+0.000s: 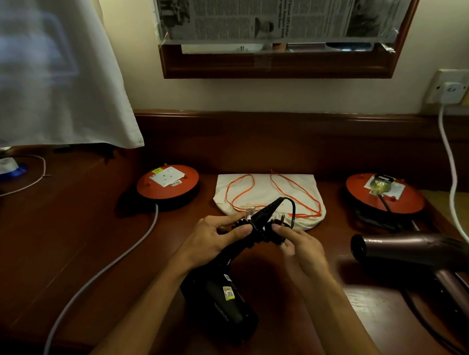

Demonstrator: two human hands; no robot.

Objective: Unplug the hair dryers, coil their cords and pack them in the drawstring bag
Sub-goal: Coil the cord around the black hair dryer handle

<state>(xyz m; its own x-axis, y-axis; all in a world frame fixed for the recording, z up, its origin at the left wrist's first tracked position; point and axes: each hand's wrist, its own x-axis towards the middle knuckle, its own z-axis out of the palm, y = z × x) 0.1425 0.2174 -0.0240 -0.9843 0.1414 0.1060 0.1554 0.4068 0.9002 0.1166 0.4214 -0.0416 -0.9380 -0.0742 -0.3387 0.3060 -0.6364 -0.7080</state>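
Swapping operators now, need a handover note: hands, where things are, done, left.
Left hand: gripping the black dryer's handle, cord wound round it.
Right hand: fingers on the cord's plug end.
Black dryer: unplugged, coil nearly finished; left reel socket empty.
Brown dryer: lies on the desk at right, apparently plugged into the right reel.
Drawstring bag: flat, between the reels, nothing packed.
Left: finish the coil, unplug and coil brown, bag both.

Single head view, looking down-forward, close over desk [67, 242]; edges perhaps distorted.
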